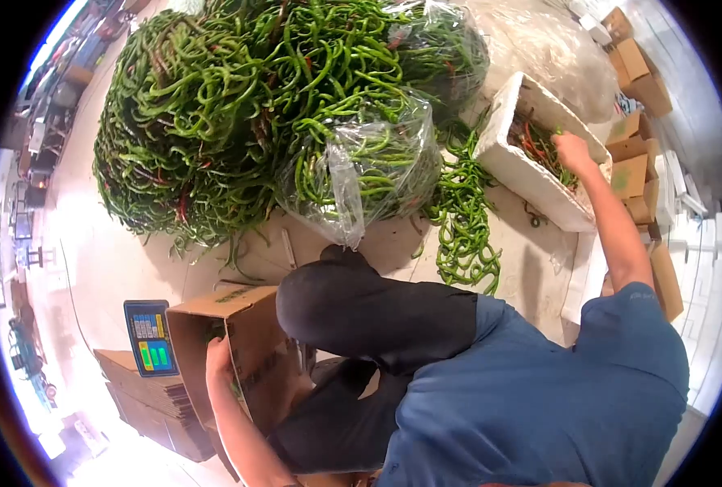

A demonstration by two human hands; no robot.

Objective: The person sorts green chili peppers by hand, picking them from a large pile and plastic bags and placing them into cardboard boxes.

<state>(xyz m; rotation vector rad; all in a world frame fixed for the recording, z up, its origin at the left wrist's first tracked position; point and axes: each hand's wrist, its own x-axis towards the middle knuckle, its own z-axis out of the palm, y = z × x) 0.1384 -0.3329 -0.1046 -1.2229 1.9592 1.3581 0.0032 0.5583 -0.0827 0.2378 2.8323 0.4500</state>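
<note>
My right hand [572,152] is over a white foam box [499,122]. Its fingers are closed, with a bit of green chili pepper showing at the fingertips. Red and green chili peppers [536,144] lie inside that box. Down at the left, my left hand [220,357] is at the opening of a cardboard box [259,349], its fingers curled. A little green shows just beyond them, but what they hold is hidden. A large heap of long green chili peppers [190,122] spreads across the floor in front of me.
A clear plastic bag of chili peppers [361,170] sits against the heap. Loose green chili peppers [466,243] lie beside it. A scale display [151,337] and flattened cardboard [154,402] are at the left. More cardboard boxes [641,73] line the right side.
</note>
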